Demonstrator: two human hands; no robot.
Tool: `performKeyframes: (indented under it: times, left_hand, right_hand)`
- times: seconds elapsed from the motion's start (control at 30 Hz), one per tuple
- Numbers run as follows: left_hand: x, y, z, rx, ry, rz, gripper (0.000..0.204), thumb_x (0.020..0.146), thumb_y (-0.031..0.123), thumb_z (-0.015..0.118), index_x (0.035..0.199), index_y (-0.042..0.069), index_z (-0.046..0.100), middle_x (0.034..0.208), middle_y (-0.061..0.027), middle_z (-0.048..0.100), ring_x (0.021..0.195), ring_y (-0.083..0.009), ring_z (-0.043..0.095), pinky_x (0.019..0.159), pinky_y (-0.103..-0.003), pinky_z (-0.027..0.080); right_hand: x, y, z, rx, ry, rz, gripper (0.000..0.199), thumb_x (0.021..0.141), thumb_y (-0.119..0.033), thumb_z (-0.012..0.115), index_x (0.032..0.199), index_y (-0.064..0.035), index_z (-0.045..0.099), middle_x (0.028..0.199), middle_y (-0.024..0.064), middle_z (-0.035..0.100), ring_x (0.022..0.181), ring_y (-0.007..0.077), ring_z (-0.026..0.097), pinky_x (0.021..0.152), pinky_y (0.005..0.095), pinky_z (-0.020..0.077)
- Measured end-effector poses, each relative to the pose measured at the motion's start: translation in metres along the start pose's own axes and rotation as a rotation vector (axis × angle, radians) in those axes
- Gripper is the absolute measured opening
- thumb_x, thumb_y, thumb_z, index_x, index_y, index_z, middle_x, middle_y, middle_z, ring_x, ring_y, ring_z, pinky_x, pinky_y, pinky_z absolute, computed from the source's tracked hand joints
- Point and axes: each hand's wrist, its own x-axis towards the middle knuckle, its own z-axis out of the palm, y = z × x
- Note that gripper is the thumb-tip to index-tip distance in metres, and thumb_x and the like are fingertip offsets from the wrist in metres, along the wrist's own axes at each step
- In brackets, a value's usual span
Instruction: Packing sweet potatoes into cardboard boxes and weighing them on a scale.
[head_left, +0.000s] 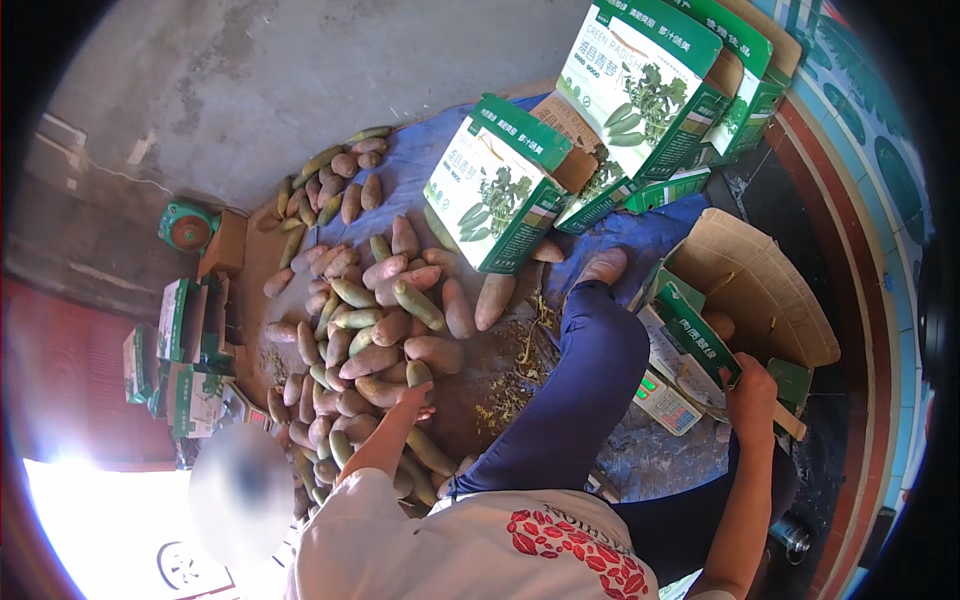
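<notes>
Reaches with the left hand (pixel 410 403) over the near part of a large pile of long green and reddish root vegetables (pixel 418 305) at left; cannot tell whether pinching one or only hovering. Grips with the right hand (pixel 750 396), fingers curled over, the edge of a flapped-back carton (pixel 690 335) at right, by a scale (pixel 668 403). Includes, at far centre, upright green-and-white boxes (pixel 495 190) on blue sheeting (pixel 405 165).

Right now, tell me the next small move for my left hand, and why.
I'd probably close your left hand on the green radish beside it and lift: that hand is at the pile, while your right hand holds the edge of the open carton, where a root shows inside.
</notes>
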Motion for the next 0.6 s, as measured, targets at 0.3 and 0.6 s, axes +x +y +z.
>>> performKeyframes:
  times: [0.3,0.6]
  left_hand:
    - [-0.057,0.037,0.024,-0.319,-0.256,0.025,0.050,0.080,0.047,0.061,0.119,0.017,0.049,0.099,-0.0069,0.057,0.072,-0.0250,0.060,0.062,-0.036,0.048]
    - [-0.167,0.122,0.055,-0.212,-0.459,0.475,0.046,0.084,0.045,0.056,0.110,0.008,0.052,0.078,-0.0080,0.060,0.064,-0.0203,0.059,0.057,-0.031,0.048]
  right_hand:
    - [-0.005,-0.001,0.002,0.003,0.030,-0.073,0.013,0.073,-0.008,0.065,0.083,-0.0050,0.057,0.077,0.0125,0.059,0.076,0.0320,0.059,0.066,0.0415,0.0456]
    - [-0.012,0.003,-0.001,-0.009,0.025,-0.107,0.016,0.073,-0.011,0.065,0.087,-0.0056,0.059,0.078,0.0136,0.059,0.078,0.0332,0.059,0.068,0.0422,0.0469]
